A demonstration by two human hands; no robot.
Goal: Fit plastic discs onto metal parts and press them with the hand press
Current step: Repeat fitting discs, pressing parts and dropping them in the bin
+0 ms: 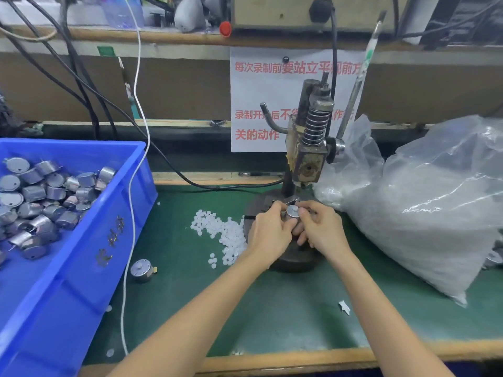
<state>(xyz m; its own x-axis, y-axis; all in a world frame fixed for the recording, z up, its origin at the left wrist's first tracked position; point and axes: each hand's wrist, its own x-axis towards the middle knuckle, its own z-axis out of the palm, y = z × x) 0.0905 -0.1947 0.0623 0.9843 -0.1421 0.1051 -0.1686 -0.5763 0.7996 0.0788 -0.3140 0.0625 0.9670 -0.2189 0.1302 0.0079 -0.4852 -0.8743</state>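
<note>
**Seating a disc on the part, above the press base**

At the far left, a blue plastic crate holds a heap of short silver metal cylinders. A lone silver cylinder lies on the green bench mat just beside the crate. Next comes a loose pile of small white plastic discs, reaching to the edge of the dark round press base.

Over that base the left hand reaches in on a nearly straight forearm. Its fingers are curled around the held metal part, flat end face up. The right hand meets it from the other side, with thumb and forefinger pinching at the part's top (whether a disc already sits there is too small to tell).

The part is in front of and below the grey spring-loaded hand press, not yet under its ram. The step looks like fitting. It is probably best to keep the part level and set the disc square and centred before sliding it in, since a tilted disc would likely press crooked. The long metal lever stands untouched. A crumpled clear plastic bag fills the far right.
</note>
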